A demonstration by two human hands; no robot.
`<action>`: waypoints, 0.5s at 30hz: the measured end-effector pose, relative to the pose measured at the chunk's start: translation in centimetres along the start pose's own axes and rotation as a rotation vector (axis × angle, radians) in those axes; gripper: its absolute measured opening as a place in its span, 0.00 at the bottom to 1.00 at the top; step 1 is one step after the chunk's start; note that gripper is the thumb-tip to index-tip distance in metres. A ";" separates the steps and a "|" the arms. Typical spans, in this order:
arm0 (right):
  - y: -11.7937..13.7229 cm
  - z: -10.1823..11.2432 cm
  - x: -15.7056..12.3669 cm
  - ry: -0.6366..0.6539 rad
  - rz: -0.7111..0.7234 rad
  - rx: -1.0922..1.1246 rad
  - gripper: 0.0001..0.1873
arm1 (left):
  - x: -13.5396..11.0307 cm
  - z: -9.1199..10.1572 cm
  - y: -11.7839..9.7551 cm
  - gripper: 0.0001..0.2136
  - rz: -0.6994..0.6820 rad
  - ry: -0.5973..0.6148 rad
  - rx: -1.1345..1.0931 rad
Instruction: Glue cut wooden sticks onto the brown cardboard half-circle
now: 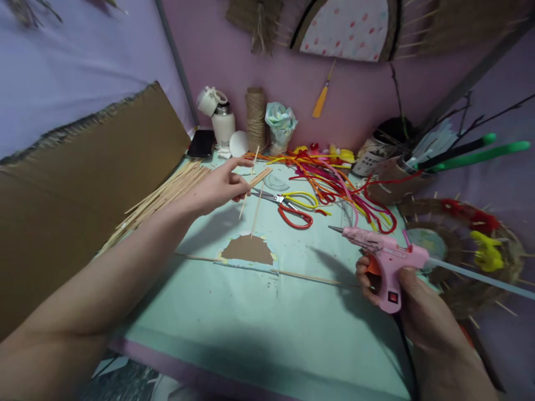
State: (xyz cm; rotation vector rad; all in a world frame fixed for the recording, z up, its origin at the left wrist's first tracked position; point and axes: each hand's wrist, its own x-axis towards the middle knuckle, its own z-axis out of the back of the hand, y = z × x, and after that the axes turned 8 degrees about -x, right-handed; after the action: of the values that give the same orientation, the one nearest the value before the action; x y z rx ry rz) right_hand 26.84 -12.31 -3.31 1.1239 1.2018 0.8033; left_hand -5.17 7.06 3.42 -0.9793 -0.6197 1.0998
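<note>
My right hand [412, 298] is wrapped round a pink hot glue gun [387, 253], its nozzle pointing left and a clear glue stick out of its back. My left hand [225, 184] is above the table with a thin wooden stick [243, 207] pinched in its fingers. Just beyond those fingers are several short sticks [262, 176]. Below lies a brown cardboard half-circle [247, 250] with a pale patterned border. One stick [309, 277] runs out from its right corner, another [196, 257] from its left, and a third [257, 210] from its top.
Scissors [297, 209] with red and yellow handles lie mid-table. Coloured pipe cleaners [330, 178] are heaped behind them. Long sticks [163, 192] lie at left beside a cardboard panel [96, 195]. A twine spool [256, 117], bottle [223, 122] and phone [201, 143] stand at the back.
</note>
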 end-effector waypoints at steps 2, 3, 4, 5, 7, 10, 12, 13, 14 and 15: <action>0.0 -0.7 -0.6 0.011 -0.012 -0.019 0.28 | -1.3 -1.1 -0.1 0.16 -0.025 0.081 -0.034; -0.1 -1.1 -1.0 0.016 -0.023 -0.030 0.28 | -1.8 -1.6 -0.1 0.14 -0.036 0.119 -0.048; -0.2 -1.5 -1.3 0.019 -0.034 -0.042 0.27 | -2.1 -2.0 -0.1 0.13 -0.044 0.161 -0.058; -0.3 -1.8 -1.7 0.024 -0.045 -0.054 0.27 | -2.2 -2.4 0.0 0.12 -0.049 0.199 -0.064; -0.6 -2.5 -2.3 0.047 -0.061 -0.080 0.27 | -2.2 -3.1 0.0 0.11 -0.053 0.263 -0.056; -1.0 -3.5 -3.2 0.068 -0.063 -0.129 0.27 | -2.0 -4.1 0.2 0.11 -0.066 0.312 -0.003; -1.3 -4.2 -3.8 0.072 -0.064 -0.165 0.27 | -1.9 -4.8 0.4 0.10 -0.106 0.314 0.034; -1.3 -4.5 -4.1 0.070 -0.066 -0.175 0.27 | -1.9 -5.2 0.5 0.10 -0.135 0.308 0.049; -1.4 -4.9 -4.3 0.069 -0.070 -0.178 0.28 | -1.8 -5.4 0.7 0.10 -0.165 0.297 0.064; -1.4 -5.3 -4.4 0.068 -0.077 -0.174 0.28 | -1.7 -5.6 0.8 0.09 -0.194 0.280 0.080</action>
State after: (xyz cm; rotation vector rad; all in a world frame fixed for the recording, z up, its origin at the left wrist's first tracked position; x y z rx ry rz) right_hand 20.56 -15.63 -3.29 0.9094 1.1996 0.8758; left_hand -1.52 3.70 0.22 -0.9614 -0.4285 0.7929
